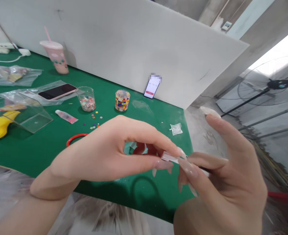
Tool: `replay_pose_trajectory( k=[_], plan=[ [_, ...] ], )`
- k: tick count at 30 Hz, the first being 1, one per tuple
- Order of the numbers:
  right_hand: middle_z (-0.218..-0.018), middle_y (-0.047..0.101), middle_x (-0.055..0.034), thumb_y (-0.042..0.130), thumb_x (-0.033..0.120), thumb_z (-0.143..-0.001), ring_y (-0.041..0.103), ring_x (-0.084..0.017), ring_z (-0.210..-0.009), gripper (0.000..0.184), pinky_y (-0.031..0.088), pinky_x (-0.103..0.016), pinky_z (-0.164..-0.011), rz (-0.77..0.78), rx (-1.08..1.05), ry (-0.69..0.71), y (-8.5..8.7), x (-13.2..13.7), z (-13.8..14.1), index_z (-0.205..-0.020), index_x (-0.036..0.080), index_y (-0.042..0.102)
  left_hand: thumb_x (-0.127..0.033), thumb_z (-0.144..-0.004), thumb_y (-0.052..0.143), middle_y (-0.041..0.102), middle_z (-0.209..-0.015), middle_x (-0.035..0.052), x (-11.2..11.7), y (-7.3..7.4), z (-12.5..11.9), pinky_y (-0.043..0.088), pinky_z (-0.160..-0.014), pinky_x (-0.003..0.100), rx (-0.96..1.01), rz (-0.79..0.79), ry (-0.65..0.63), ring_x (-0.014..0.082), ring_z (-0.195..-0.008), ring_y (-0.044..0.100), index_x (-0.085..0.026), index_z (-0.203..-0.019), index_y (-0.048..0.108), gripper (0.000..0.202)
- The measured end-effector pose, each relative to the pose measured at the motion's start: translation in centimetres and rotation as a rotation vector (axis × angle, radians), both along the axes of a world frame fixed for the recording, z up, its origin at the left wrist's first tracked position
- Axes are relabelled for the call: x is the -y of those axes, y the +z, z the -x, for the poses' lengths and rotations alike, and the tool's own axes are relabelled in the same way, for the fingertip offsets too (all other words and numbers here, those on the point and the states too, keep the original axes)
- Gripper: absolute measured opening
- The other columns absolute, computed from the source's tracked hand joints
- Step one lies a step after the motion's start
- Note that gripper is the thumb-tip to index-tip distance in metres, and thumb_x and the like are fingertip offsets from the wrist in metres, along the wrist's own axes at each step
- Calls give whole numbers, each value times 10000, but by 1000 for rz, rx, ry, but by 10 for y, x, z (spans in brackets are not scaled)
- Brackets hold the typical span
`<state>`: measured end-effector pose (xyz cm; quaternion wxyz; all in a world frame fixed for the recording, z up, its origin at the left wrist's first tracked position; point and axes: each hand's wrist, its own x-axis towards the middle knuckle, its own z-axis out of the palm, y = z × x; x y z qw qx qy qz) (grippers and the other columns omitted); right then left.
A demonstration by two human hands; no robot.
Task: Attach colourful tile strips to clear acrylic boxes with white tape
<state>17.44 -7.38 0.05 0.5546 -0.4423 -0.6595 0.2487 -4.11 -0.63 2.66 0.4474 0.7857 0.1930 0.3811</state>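
Observation:
Above the green table, my left hand (109, 151) pinches one end of a small, narrow white strip (168, 157) between thumb and fingers. My right hand (228, 182) meets it from the right, its thumb and fingers closed around the same strip, while its index finger points upward. The strip's exact kind is unclear, as fingers hide much of it. A red loop (75, 137) lies on the table behind my left wrist, partly covered. Beyond the hands stands a cup covered in multicoloured square tiles (122, 101).
A clear cup of small pieces (87, 102), a tube (67, 117) and loose bits (95, 125) lie left of centre. Farther left are a phone (58, 92), a drink cup (57, 58) and a yellow tool (2, 125). A lit phone (152, 87) leans on the white board (124, 42).

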Motion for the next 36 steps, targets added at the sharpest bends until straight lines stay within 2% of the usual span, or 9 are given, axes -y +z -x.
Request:
replay_pose_trajectory(
  k=[7,11,17,27,32,36],
  plan=[
    [-556,639,91,797,175,-950,551,-161,-388,671,459,-288,-343,-5,12,-3,0,0,0,-1528,450,593,-89,-902,786,835,-838,-31,1,-1,-2,536,-596,155,5,21,28,94,-679,710,-219,-975,835,157],
    [-563,650,88,796,168,-948,561,-158,-386,676,459,-281,-337,-7,0,1,0,-1,0,-1530,446,594,-147,-895,841,829,-816,-33,2,-1,-3,527,-567,160,34,46,12,91,-663,711,-213,-969,837,100],
    [-577,662,93,781,140,-946,573,-151,-404,696,485,-267,-365,-4,2,-12,-1,1,1,-1521,484,590,-165,-948,800,855,-876,-22,3,-2,-3,525,-578,169,47,35,36,88,-697,721,-185,-965,838,46],
    [-578,685,82,781,132,-944,602,-171,-399,704,496,-283,-342,-14,58,-12,2,1,-2,-1550,425,575,-128,-932,783,858,-876,-34,4,0,-3,520,-582,172,13,44,29,89,-678,710,-205,-958,836,97],
    [-579,668,98,762,123,-950,593,-151,-400,725,504,-264,-363,1,48,-2,1,2,-2,-1542,492,566,-130,-936,781,855,-875,-41,4,0,-3,529,-585,181,-1,45,32,87,-686,719,-200,-975,839,99],
    [-554,631,105,785,156,-943,561,-144,-382,724,477,-261,-352,11,49,14,3,1,-2,-1523,532,573,-136,-940,772,855,-867,-15,3,0,-3,533,-584,196,-2,40,20,103,-685,726,-180,-992,845,99]
  ],
)
